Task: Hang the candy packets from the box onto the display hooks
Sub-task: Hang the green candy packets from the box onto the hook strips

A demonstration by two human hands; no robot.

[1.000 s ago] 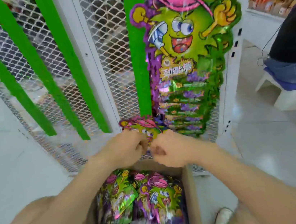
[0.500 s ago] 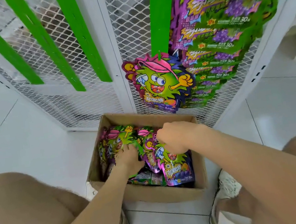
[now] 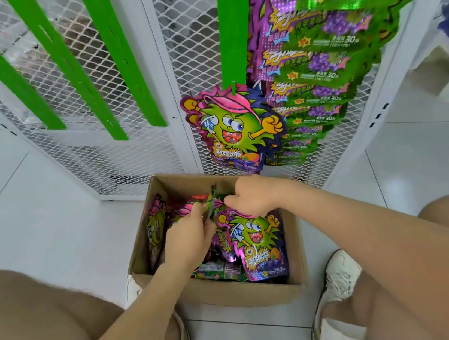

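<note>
White floor tiles (image 3: 39,222) carry the whole scene, and on them stands a mesh rack (image 3: 136,158) crossed by green strips (image 3: 74,75). Against the rack's right panel hangs a long column of packets (image 3: 331,56), overlapped like shingles. Just left of it a single hung packet (image 3: 234,131) dangles from the hook (image 3: 233,88) at the foot of one strip. Just in front of the rack's base sits the box (image 3: 220,298), open, with more packets inside.

We have both hands down in it. Our left hand (image 3: 189,240) pinches a candy packet (image 3: 210,204) near the box's middle. That packet is turned edge-on to us (we see little more than a dark sliver), with its long axis roughly upright. Our right hand (image 3: 252,197) sits just beside it toward the far wall, thumb reaching at the same sliver. Its fingers curl down over the top of a face-up packet (image 3: 259,245) propped in the near right corner, and we cannot tell whether they grip anything.

We judge the coming move turns on this: the hook lies up and away from the pinched packet, beyond the box's far wall, and the right hand is nearer to it.
</note>
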